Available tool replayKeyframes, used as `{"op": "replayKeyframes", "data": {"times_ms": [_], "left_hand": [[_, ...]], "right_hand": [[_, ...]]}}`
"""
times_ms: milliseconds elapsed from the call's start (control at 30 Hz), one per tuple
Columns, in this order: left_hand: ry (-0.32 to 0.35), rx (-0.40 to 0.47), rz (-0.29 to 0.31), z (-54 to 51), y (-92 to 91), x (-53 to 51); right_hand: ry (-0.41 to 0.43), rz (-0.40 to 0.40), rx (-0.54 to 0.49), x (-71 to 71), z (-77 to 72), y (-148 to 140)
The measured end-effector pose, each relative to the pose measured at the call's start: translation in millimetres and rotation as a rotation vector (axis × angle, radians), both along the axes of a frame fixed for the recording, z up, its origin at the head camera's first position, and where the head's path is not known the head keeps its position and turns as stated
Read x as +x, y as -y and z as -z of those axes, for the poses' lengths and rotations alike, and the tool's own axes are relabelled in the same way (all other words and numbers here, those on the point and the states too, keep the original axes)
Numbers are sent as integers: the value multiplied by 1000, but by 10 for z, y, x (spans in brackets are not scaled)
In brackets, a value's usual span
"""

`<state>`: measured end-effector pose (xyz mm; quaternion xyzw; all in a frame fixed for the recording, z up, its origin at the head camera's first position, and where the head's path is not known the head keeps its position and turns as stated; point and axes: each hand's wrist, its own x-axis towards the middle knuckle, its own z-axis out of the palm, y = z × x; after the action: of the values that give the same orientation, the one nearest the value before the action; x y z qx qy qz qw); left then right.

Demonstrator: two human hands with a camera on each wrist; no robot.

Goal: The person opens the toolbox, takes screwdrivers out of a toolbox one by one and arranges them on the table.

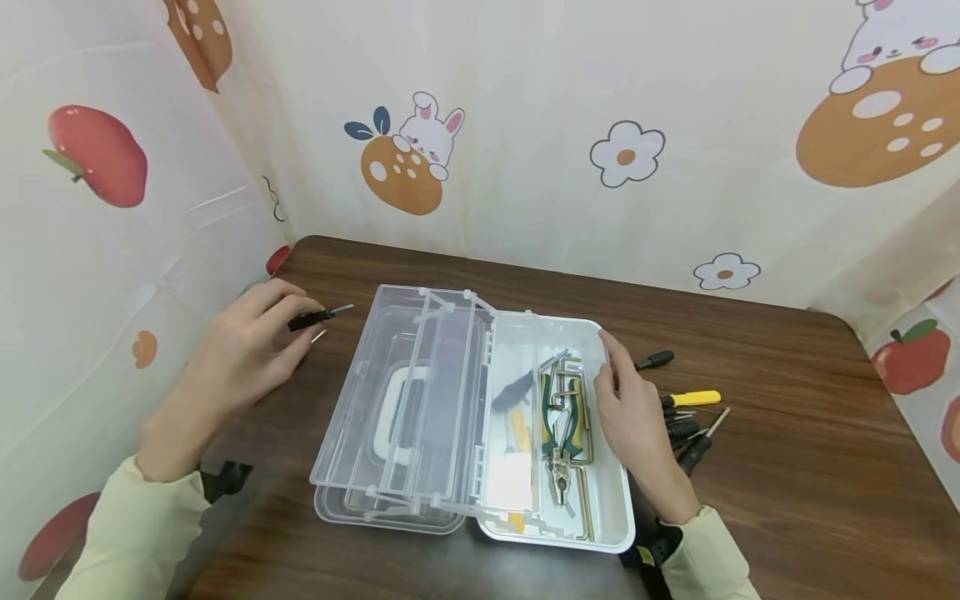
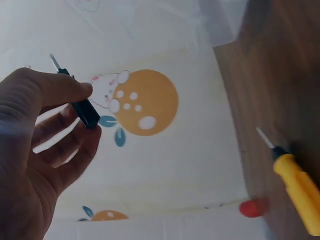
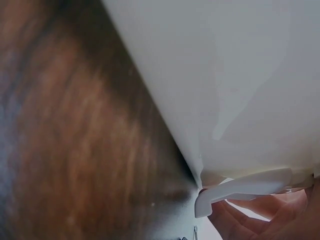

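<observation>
My left hand (image 1: 258, 342) is raised left of the toolbox and pinches a small black screwdriver (image 1: 311, 319) between thumb and fingers. In the left wrist view the black screwdriver (image 2: 82, 105) has its metal tip up. A yellow-handled screwdriver (image 2: 297, 192) lies on the table there. My right hand (image 1: 633, 412) grips the right rim of the white toolbox (image 1: 617, 521), its fingers behind a white latch (image 3: 245, 190) in the right wrist view. The clear lid (image 1: 356, 400) lies open to the left. Inside are pliers (image 1: 560, 475) with green and yellow handles and several hex keys (image 1: 585, 508).
Right of the toolbox lie several screwdrivers, among them a yellow-handled one (image 1: 697, 398) and black-handled ones (image 1: 693, 454). A black handle (image 1: 656, 359) shows just behind my right hand. The brown wooden table (image 1: 825, 467) meets a patterned curtain (image 1: 525, 167) at the back and left.
</observation>
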<state>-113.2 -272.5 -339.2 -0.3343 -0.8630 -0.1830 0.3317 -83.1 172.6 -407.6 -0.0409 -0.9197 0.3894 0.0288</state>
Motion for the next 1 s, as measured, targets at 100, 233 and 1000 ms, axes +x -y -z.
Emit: {"op": "replayKeyframes", "data": {"times_ms": [100,233,1000], "left_hand": [[1,16,-50,99,40,-17],[103,19,-141,231,93,-2],[649,-90,-427,600,103,-7]], "right_hand": [[4,2,0,-1,13,-2],[6,3,1,-6,15,1],[-3,4,-3,-10,-5,-1]]}}
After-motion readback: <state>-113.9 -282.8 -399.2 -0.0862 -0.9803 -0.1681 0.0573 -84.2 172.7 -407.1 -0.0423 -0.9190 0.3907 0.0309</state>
